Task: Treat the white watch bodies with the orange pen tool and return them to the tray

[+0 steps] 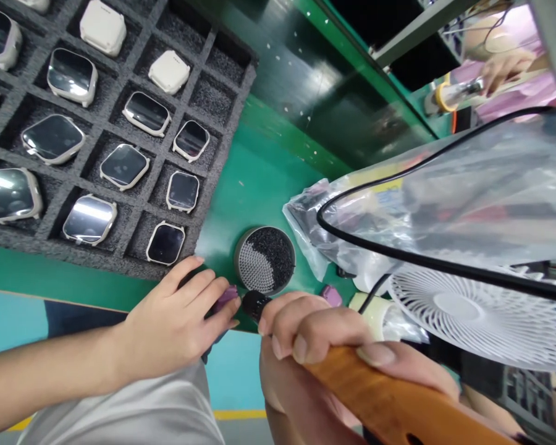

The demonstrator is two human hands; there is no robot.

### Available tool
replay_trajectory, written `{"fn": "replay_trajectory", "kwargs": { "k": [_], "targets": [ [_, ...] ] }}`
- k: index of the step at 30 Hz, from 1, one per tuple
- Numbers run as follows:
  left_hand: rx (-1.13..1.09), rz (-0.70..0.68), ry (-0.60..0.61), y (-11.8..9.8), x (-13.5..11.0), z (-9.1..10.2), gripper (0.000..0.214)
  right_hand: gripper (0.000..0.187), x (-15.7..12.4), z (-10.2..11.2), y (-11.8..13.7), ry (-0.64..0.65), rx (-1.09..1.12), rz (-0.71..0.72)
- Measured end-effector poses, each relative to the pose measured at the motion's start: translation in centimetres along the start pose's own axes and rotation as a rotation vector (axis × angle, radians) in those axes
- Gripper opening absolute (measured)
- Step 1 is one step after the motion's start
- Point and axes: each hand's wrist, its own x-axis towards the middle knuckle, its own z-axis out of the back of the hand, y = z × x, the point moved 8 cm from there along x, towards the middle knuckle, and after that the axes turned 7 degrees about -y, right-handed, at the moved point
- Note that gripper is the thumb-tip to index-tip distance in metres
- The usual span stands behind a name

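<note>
My right hand (315,346) is wrapped round an electric screwdriver (366,383) with an orange body and a black nose. The nose points left, towards my left hand (185,309). In my left fingers is a small purple piece (225,298) with something dark beside it; the fingers hide most of it. Just beyond both hands stands a round dish (265,259) with a perforated plate, partly covered by tiny black screws. A grey foam tray (139,262) lies at the upper left, its compartments holding several smartwatches (165,243) with pale cases. Some compartments hold none.
Right of the dish lies another purple piece (332,295). A clear plastic bag (375,204) and a black cable (398,250) spread across the right, above a white fan (458,303). At the upper right, a co-worker's hand (507,68) shows beyond a metal frame.
</note>
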Motion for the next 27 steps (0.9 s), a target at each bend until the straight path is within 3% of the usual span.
{"fn": "replay_trajectory", "kwargs": {
  "k": [4, 9, 13, 17, 22, 27],
  "targets": [
    [0.007, 0.004, -0.003, 0.0, 0.1, 0.0, 0.021, 0.021, -0.3, -0.5, -0.2, -0.001, -0.005, -0.031],
    [0.021, 0.005, 0.0, 0.0, -0.1, -0.1, 0.022, 0.045, -0.2, -0.2, 0.0, -0.04, 0.061, -0.037],
    [0.015, -0.002, 0.025, 0.0, -0.3, 0.1, 0.028, 0.045, 0.9, 1.5, -0.2, -0.113, 0.032, -0.071],
    [-0.02, -0.097, 0.08, -0.6, -0.7, -0.2, 0.035, 0.052, 1.8, 3.1, -0.7, -0.206, 0.077, 0.011],
    [0.041, -0.048, 0.024, -0.2, -0.6, -0.2, 0.024, 0.054, 2.0, 3.2, -1.6, -0.189, 0.069, 0.046],
    [-0.021, -0.061, 0.05, -0.4, -0.7, -0.2, 0.029, 0.056, 1.9, 3.3, -2.1, -0.162, 0.089, 0.015]
  ]
}}
